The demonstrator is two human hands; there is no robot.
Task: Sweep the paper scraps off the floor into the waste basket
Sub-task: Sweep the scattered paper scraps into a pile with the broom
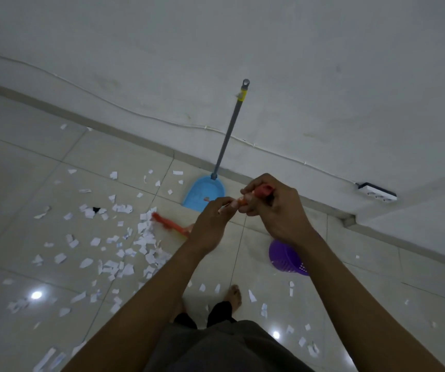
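Gripping the top end of the broom (174,226), the right hand (275,210) has its fingers curled round the red cap. The left hand (210,226) clasps the handle just below, fingers closed. The broom's long axis slants from the hands down and to the left. Its orange head, blurred, meets the edge of the paper scraps (146,238) strewn on the floor (14,170). The purple waste basket (283,256) sits right of the broom, beneath the right forearm. The blue dustpan (202,193) lies farther off by the wall (323,76).
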